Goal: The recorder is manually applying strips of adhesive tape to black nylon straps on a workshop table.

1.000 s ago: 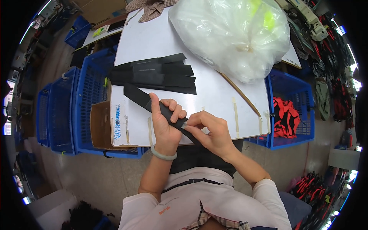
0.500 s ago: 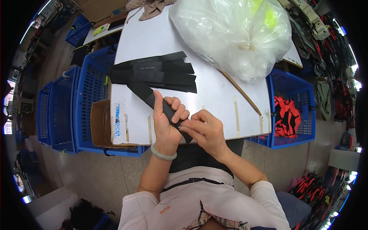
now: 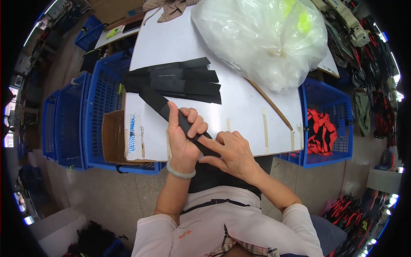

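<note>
Holding a black strap [image 3: 183,123] slantwise

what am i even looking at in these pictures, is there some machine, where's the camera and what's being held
There is no robot here, just a person working with two bare hands. All the pictures come from one wide fisheye camera on the person's head, looking down, so straight edges bend toward the rim.

The left hand grips a black strip. The right hand has its index finger at the lower part of that strip, with its thumb spread apart.

On the white table lie more black strips, a big clear plastic bag, a thin brown stick and a checked cloth. Blue crates stand beside the table.
</note>
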The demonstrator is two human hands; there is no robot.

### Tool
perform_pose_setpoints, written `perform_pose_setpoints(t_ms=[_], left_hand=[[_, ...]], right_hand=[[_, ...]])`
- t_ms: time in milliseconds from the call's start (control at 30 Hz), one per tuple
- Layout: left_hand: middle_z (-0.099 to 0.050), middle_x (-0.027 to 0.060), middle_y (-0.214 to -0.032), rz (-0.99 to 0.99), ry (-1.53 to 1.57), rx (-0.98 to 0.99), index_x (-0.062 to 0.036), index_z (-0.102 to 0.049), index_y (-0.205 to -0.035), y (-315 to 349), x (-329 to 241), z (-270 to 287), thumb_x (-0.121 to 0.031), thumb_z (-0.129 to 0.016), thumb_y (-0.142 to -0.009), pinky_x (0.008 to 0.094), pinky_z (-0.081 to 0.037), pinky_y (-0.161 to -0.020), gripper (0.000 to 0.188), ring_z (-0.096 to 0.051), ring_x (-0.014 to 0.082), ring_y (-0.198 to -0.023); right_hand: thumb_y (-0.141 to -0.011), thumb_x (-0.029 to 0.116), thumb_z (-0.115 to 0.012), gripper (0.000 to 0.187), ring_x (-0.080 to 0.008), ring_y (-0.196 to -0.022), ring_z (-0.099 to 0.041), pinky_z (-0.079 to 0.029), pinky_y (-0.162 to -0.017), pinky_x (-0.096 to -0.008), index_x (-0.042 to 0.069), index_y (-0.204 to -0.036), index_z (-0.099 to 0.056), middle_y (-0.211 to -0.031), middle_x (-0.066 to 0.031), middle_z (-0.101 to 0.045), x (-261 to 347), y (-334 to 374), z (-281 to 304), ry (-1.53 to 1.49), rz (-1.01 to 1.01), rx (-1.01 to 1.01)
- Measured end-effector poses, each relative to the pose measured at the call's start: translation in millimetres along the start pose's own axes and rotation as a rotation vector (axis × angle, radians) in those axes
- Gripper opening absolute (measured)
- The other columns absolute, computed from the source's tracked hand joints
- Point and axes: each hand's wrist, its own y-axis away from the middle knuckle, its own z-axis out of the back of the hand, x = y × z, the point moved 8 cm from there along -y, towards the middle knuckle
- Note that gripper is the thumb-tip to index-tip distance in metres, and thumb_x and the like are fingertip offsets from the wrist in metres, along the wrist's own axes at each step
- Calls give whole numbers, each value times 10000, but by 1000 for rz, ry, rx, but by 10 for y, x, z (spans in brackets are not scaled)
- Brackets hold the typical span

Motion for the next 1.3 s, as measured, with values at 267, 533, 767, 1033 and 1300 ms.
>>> perform_pose_setpoints(t_ms=[267,533,767,1033,1300], left_hand=[[-413,-1,-653,-78,-164,122,-112,-439,-762,61,71,-129,-438,-424,-1020,265,-383,-454,416,-338,93,-413],[-485,68,-726,-202,-430,254,-60,-464,-829,165,135,-293,-477,-314,-1032,445,-528,-758,488,-544,209,-574],[-601,138,-1223,-354,-1010,450,1,-634,-1171,197,247,-327,-441,-399,-1026,370,-402,-1024,521,-544,218,-1160],[-625,118,-1161,18,-1389,229,-1,-644,-1114,467,593,58,-173,-638,-922,319,-455,-949,258,-567,246,-1149],[-338,208,-1484,-450,-2309,852,-66,-445,-1400,602,1316,-21,-139,-769,-747,517,-254,-1126,732,-295,404,-1391]], right_hand=[[-759,393,-749,418,-172,-679,-446,-329,-640,-321,201,-1123,-676,-722,-18,-433,-23,20,13,-6,46,-41],[-738,62,-766,266,-197,-923,-578,-429,-835,-291,31,-994,-699,-1005,-120,-612,-314,333,120,-773,-220,-325],[-796,-9,-738,389,-94,-862,-602,-470,-774,-233,-8,-1137,-552,-867,-37,-635,-597,252,190,-973,-449,-287],[-666,-7,-721,183,-227,-749,-574,-426,-716,-348,44,-836,-675,-825,-65,-634,-708,693,924,225,38,-487],[-761,124,-724,287,-244,-1097,-569,-404,-933,-411,133,-1047,-719,-1107,-51,-640,-1095,1269,661,397,-66,-346]])
